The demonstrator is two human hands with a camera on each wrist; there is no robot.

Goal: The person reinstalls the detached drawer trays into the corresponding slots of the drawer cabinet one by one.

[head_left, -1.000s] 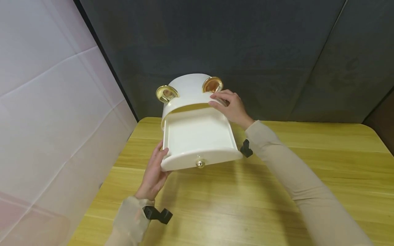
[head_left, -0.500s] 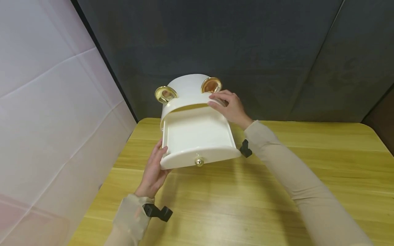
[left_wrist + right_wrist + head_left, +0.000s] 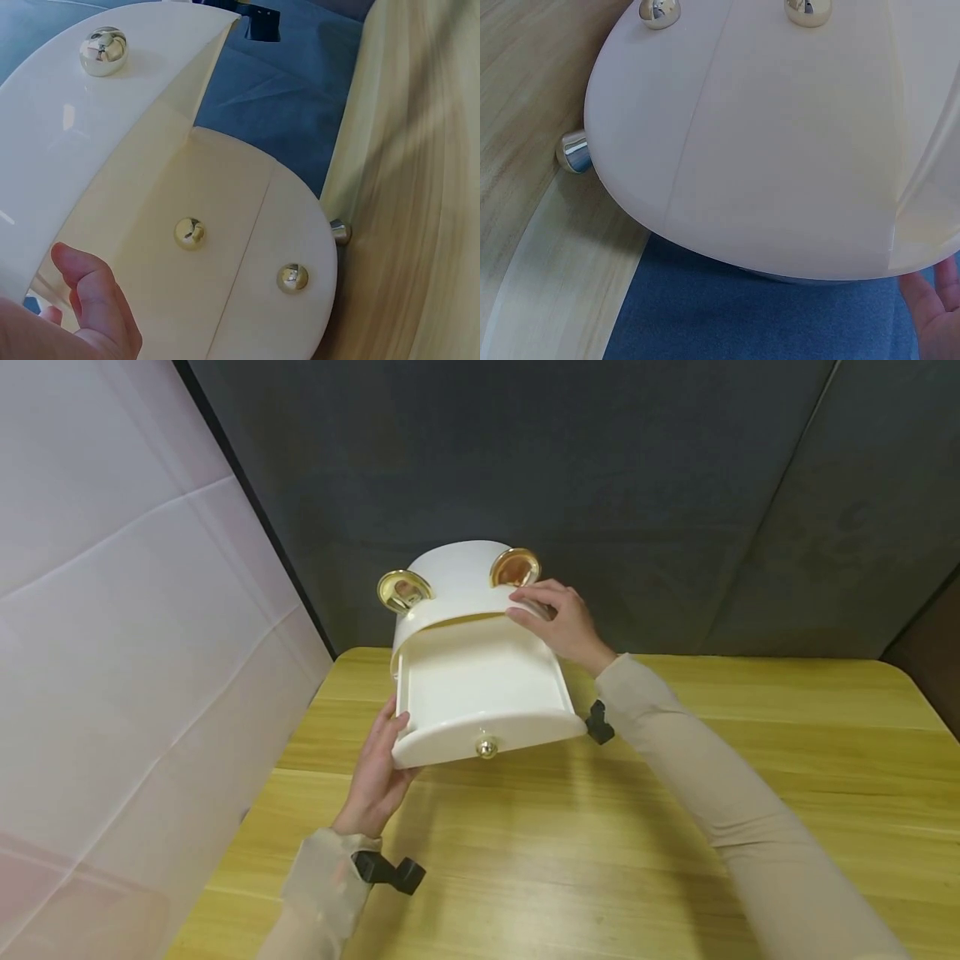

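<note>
- Your left hand (image 3: pixel 377 774) holds the left end of the cream drawer (image 3: pixel 483 693), thumb up on the curved front edge, the other fingers hidden beneath it, so you cannot tell how they lie
- Compared with a second ago the drawer front has crept slightly back toward the cabinet (image 3: pixel 459 578); its gold knob (image 3: pixel 487 747) sits a touch higher in the head view, so the drawer looks to be easing inward, though most of its tray is still out
- Your right hand (image 3: pixel 561 620) has not shifted: its fingers lie nearly straight, close together, on the cabinet's upper right edge just beside the right gold ring (image 3: pixel 514 567), steadying it
- The cabinet is tipped backward at the far left of the bench (image 3: pixel 675 827), against the dark backdrop; the left wrist view shows its underside with gold ball feet (image 3: pixel 190 232)
- Nothing shows inside the drawer tray
</note>
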